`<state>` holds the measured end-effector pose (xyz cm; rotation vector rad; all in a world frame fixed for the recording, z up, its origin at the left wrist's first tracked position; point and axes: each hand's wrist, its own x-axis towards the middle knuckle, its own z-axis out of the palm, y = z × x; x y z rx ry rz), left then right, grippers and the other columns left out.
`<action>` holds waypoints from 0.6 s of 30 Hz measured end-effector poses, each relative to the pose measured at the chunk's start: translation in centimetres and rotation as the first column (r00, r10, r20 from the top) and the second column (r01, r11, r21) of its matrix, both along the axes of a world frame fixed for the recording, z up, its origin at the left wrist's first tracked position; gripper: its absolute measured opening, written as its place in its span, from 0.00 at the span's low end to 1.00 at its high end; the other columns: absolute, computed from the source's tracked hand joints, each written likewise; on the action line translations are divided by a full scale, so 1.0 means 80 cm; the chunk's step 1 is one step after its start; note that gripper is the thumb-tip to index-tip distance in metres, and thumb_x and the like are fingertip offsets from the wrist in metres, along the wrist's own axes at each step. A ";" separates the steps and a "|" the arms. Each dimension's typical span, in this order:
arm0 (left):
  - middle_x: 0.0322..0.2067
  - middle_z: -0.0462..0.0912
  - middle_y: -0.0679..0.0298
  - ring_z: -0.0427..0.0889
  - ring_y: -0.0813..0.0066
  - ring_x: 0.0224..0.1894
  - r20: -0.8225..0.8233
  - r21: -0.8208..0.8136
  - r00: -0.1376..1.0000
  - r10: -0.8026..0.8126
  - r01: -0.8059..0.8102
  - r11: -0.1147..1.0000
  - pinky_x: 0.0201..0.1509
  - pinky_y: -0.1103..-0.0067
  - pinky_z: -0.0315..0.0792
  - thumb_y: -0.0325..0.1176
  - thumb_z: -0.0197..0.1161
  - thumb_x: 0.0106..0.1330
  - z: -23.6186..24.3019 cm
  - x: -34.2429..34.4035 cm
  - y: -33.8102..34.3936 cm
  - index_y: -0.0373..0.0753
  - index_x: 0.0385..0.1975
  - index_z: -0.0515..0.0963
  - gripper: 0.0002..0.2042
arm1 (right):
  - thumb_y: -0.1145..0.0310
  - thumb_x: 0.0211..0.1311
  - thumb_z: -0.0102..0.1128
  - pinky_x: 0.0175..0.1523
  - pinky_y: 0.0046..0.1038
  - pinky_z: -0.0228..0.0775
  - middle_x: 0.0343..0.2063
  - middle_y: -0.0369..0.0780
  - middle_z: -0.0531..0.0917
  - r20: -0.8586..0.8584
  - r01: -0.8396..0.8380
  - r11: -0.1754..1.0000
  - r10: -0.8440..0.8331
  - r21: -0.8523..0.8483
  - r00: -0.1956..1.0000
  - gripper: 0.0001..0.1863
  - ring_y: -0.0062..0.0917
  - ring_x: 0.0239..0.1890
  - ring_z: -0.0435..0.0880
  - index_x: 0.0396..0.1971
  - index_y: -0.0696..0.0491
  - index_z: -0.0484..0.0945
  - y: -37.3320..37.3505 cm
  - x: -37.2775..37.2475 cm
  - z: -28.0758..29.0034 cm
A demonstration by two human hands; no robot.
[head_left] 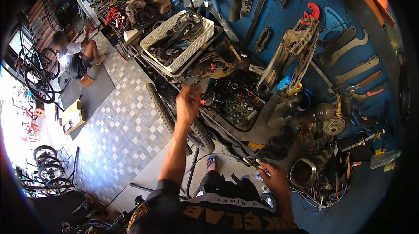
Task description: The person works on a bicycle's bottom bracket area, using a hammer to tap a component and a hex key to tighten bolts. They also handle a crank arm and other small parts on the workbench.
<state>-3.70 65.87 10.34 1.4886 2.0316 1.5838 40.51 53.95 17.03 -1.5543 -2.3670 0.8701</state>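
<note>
A bicycle with a dark frame (224,133) stands in front of me along the bench, its knobby tyre (162,109) to the left. Over the wheel, my left hand (187,103) is raised beside the bench edge; its fingers are smeared by motion, so their hold cannot be read. A small red piece (203,101) shows just right of it. Lower right, my right hand (273,176) has its fingers closed together at the bicycle's near end, around something small that I cannot make out. A yellow-handled tool (255,145) lies on the bench just beyond.
A black tray (238,122) of rings and small parts lies on the bench, with a cream basket (150,44) of cranks behind it. Suspension parts (279,59), a cassette (334,126) and a metal bowl (303,172) crowd the right. Another person (78,53) sits far left.
</note>
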 end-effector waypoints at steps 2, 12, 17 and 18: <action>0.36 0.88 0.51 0.89 0.54 0.36 -0.108 0.021 0.990 0.091 -0.090 0.996 0.40 0.62 0.82 0.34 0.69 0.74 0.039 -0.051 0.053 0.40 0.48 0.89 0.09 | 0.61 0.71 0.73 0.47 0.38 0.85 0.38 0.44 0.93 0.002 0.035 0.999 -0.035 -0.031 0.999 0.19 0.39 0.39 0.94 0.56 0.54 0.87 0.000 0.002 -0.001; 0.59 0.89 0.52 0.88 0.52 0.63 -0.586 -0.648 0.722 -0.367 -0.146 0.748 0.65 0.59 0.82 0.25 0.59 0.74 0.074 -0.200 0.297 0.53 0.62 0.87 0.21 | 0.61 0.70 0.74 0.47 0.35 0.85 0.39 0.45 0.93 0.031 0.251 0.968 -0.251 -0.012 0.968 0.20 0.36 0.39 0.94 0.57 0.52 0.88 -0.040 0.036 0.009; 0.61 0.88 0.54 0.87 0.52 0.65 -0.570 -0.705 0.709 -0.415 -0.163 0.691 0.66 0.58 0.81 0.31 0.56 0.79 0.052 -0.216 0.321 0.53 0.62 0.85 0.18 | 0.59 0.70 0.74 0.49 0.38 0.85 0.39 0.44 0.93 0.087 0.338 0.941 -0.334 -0.034 0.939 0.20 0.39 0.41 0.94 0.57 0.49 0.87 -0.061 0.050 0.009; 0.61 0.88 0.54 0.87 0.52 0.64 -0.576 -0.691 0.709 -0.406 -0.157 0.706 0.66 0.57 0.81 0.31 0.56 0.79 0.050 -0.216 0.322 0.53 0.62 0.85 0.18 | 0.58 0.70 0.73 0.50 0.39 0.85 0.40 0.44 0.93 0.094 0.359 0.931 -0.353 -0.058 0.931 0.20 0.40 0.42 0.93 0.58 0.48 0.87 -0.063 0.052 0.009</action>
